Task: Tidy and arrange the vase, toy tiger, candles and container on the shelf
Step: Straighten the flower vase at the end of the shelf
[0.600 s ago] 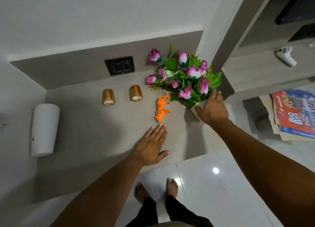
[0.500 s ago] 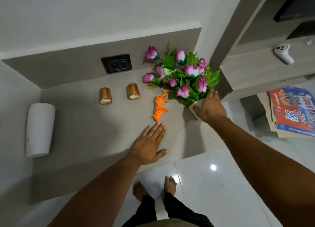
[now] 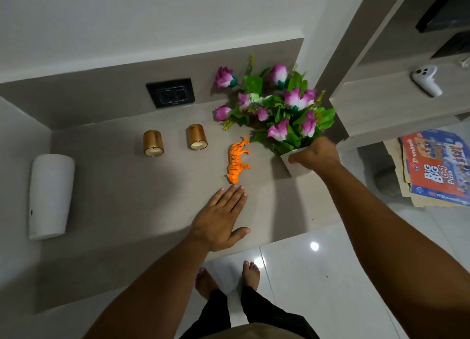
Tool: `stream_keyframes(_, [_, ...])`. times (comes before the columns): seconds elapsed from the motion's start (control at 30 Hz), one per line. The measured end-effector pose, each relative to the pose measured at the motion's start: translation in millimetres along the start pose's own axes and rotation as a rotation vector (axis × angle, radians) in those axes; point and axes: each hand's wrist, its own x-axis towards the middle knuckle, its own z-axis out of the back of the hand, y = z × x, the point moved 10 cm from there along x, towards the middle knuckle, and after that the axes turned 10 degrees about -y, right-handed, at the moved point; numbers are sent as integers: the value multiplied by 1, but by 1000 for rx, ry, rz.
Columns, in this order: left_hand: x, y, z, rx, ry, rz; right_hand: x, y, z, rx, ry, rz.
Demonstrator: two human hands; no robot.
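The right hand (image 3: pixel 314 153) is wrapped around the rim of the white vase (image 3: pixel 296 164) at the right end of the shelf (image 3: pixel 114 186), its pink flowers (image 3: pixel 277 104) fanning toward the far wall, while the left hand (image 3: pixel 220 219) lies flat and open with its fingertips just short of the orange toy tiger (image 3: pixel 237 160). To shift the vase well, I would grip low on the body, not the rim, and keep it upright — the top-heavy bunch could tip it. The two gold candles (image 3: pixel 175 141) stand left of the tiger and the white container (image 3: pixel 49 195) far left — both clear of the vase.
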Motion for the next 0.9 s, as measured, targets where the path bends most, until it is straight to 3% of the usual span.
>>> stream_keyframes(0.2, [1, 0, -2, -27, -32, -5, 9, -9, 6, 358, -287, -57])
stream_keyframes(0.3, [2, 0, -3, -40, -47, -1, 10, -11, -7, 495, -317, -87])
stream_keyframes(0.47, [4, 2, -9, -23, -21, -6, 19, 3, -41, 1059, -236, -127])
stream_keyframes(0.8, [5, 3, -1, -167, -142, 7, 80, 59, -70, 1056, -221, 69])
stream_keyframes(0.9, [4, 3, 1, -175, -176, 0, 89, 63, -75, 1047, -231, 53])
